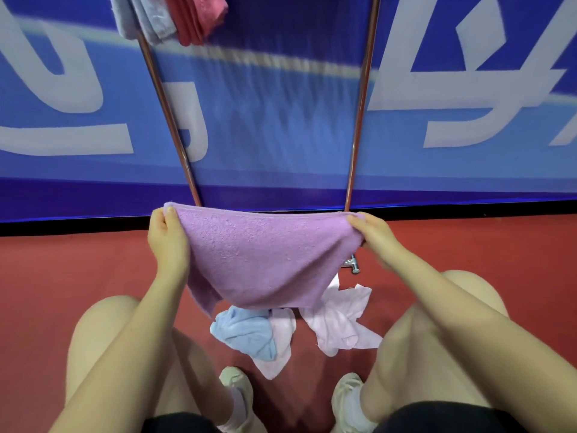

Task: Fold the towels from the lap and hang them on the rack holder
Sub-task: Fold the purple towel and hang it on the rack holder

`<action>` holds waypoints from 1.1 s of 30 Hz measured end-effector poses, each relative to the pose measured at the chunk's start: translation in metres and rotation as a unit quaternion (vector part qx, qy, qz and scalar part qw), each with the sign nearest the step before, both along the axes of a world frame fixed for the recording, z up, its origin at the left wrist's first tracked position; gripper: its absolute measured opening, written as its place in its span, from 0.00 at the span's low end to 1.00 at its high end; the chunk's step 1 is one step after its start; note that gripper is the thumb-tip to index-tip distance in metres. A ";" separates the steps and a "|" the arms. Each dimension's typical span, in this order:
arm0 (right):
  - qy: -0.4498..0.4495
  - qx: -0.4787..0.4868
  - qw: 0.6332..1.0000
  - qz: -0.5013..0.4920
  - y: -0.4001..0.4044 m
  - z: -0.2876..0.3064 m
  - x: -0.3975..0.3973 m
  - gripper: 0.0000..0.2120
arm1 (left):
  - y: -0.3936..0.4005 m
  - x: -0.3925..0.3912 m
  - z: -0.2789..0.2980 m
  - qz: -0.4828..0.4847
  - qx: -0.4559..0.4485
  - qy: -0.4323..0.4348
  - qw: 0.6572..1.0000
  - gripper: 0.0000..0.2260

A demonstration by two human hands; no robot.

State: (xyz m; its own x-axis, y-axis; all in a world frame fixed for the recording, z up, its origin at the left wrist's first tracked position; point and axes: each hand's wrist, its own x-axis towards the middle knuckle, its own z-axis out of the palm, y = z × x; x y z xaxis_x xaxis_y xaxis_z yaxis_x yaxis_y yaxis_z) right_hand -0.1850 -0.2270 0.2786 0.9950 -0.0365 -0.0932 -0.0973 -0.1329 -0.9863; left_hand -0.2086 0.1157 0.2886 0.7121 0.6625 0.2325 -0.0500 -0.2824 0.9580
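Observation:
I hold a purple towel (265, 260) stretched out in front of me, above the floor between my knees. My left hand (167, 235) pinches its upper left corner and my right hand (373, 234) pinches its upper right corner. The towel sags to a fold at the bottom. The rack holder has two metal poles, the left pole (168, 117) and the right pole (360, 120), rising behind the towel. On the rack at the top left hang a light blue towel (143, 17) and a red towel (196, 17).
On the red floor (62, 270) between my feet lie a crumpled light blue towel (246, 332) and pale pink towels (340, 320). A caster of the rack (352, 264) shows by my right wrist. A blue banner wall (281, 120) stands right behind the rack.

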 end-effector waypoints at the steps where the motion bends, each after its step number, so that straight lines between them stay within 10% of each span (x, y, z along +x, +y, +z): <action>1: 0.015 0.040 0.999 -0.017 0.002 0.000 0.002 0.06 | 0.000 0.001 -0.002 -0.008 0.006 0.012 1.000 0.11; 11: 0.079 0.014 0.984 -0.157 0.012 -0.019 0.014 0.13 | -0.029 0.014 -0.024 -0.050 -0.317 0.141 0.937 0.09; 33: 0.001 0.148 0.989 0.009 0.094 0.027 -0.007 0.08 | -0.097 0.008 -0.010 -0.154 -0.295 0.090 0.939 0.10</action>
